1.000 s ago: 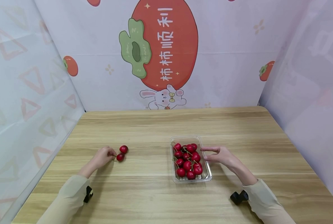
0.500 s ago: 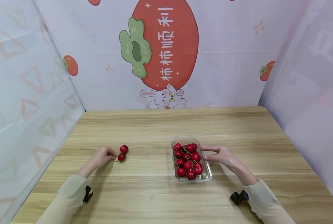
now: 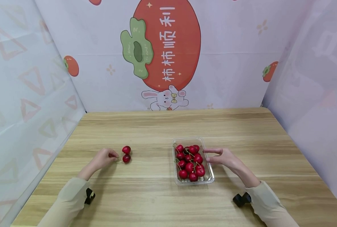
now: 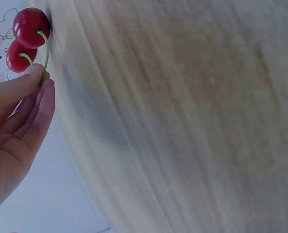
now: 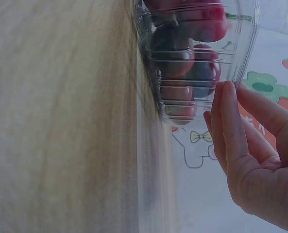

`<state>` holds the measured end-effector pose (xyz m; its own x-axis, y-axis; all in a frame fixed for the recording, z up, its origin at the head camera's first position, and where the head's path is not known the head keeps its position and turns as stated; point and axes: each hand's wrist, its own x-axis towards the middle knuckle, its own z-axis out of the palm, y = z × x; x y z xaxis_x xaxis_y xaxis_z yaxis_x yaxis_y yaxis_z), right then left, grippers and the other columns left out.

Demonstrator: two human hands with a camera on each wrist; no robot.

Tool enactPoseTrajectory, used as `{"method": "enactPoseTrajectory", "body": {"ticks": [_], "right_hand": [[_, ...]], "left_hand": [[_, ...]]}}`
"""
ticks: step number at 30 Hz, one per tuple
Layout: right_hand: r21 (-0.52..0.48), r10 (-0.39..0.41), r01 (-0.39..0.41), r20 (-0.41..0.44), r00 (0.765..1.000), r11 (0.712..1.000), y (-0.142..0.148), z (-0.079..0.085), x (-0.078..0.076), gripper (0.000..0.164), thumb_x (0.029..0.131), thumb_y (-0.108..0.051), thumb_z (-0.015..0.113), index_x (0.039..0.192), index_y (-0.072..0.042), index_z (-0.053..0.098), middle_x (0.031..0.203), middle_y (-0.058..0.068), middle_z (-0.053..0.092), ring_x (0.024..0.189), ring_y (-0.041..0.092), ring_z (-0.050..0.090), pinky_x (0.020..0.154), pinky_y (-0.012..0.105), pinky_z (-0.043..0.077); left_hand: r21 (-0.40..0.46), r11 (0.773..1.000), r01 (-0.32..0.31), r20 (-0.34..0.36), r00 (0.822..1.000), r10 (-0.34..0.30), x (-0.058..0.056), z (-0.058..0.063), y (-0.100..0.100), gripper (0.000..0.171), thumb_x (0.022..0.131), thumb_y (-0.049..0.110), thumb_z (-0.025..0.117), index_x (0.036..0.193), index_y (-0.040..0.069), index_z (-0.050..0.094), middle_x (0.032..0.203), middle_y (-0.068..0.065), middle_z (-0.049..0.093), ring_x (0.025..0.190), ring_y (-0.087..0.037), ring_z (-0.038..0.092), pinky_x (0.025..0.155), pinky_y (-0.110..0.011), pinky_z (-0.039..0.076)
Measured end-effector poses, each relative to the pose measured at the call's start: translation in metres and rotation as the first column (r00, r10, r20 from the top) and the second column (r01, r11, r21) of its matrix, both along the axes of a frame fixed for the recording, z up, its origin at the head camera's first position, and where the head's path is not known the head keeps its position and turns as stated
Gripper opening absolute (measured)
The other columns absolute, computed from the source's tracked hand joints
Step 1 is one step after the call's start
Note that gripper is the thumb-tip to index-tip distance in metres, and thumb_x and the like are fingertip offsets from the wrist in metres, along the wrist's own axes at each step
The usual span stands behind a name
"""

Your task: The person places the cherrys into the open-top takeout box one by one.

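On the left of the table, my left hand [image 3: 104, 158] pinches a green cherry stem between thumb and fingertips. That stem runs to a dark red cherry [image 4: 31, 27] just past the fingertips. Close beside it lies a second cherry [image 3: 126, 149], its stem passing behind the thumb in the left wrist view. My right hand [image 3: 223, 157] is at the right side of a clear plastic container [image 3: 211, 176], fingertips on the rim and upper wall, with the rim between its digits in the right wrist view. Several red cherries [image 3: 189, 167] with stems fill the container.
The wooden table [image 3: 151, 201] has its back edge against a printed cloth [image 3: 230, 88]. Pale cloth walls [image 3: 23, 104] stand along both sides. Bare wood lies between the two cherries and the container.
The cherry on the pinched stem has swung slightly right, away from the left hand, and the other cherry has shifted a little right. The right hand and container stay in place.
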<state>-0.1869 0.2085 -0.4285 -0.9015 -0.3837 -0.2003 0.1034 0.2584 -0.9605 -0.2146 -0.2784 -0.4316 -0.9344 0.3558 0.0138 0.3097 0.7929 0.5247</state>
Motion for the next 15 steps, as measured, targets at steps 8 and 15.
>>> {"method": "enactPoseTrajectory", "body": {"ticks": [8, 15], "right_hand": [[-0.004, 0.004, -0.004, -0.003, 1.000, 1.000, 0.0001, -0.0006, -0.0006, 0.052, 0.079, -0.016, 0.066, 0.124, 0.003, 0.048, 0.127, 0.021, 0.045, 0.090, 0.026, 0.062, 0.081, 0.033, 0.048], [-0.012, 0.008, -0.008, -0.004, 1.000, 1.000, 0.0001, -0.0005, -0.0010, 0.051, 0.079, -0.016, 0.065, 0.123, 0.003, 0.048, 0.127, 0.022, 0.045, 0.091, 0.028, 0.061, 0.079, 0.032, 0.049]], "left_hand": [[0.031, 1.000, -0.007, 0.026, 1.000, 0.006, 0.0037, 0.0067, 0.0048, 0.004, 0.074, -0.003, 0.065, 0.078, -0.003, 0.066, 0.079, -0.014, 0.065, 0.071, -0.020, 0.060, 0.062, -0.027, 0.049], [0.062, 0.998, -0.010, 0.058, 0.998, 0.006, 0.0025, 0.0094, 0.0066, 0.006, 0.074, -0.001, 0.065, 0.080, -0.002, 0.067, 0.080, -0.012, 0.066, 0.069, -0.016, 0.060, 0.061, -0.024, 0.049]]}}
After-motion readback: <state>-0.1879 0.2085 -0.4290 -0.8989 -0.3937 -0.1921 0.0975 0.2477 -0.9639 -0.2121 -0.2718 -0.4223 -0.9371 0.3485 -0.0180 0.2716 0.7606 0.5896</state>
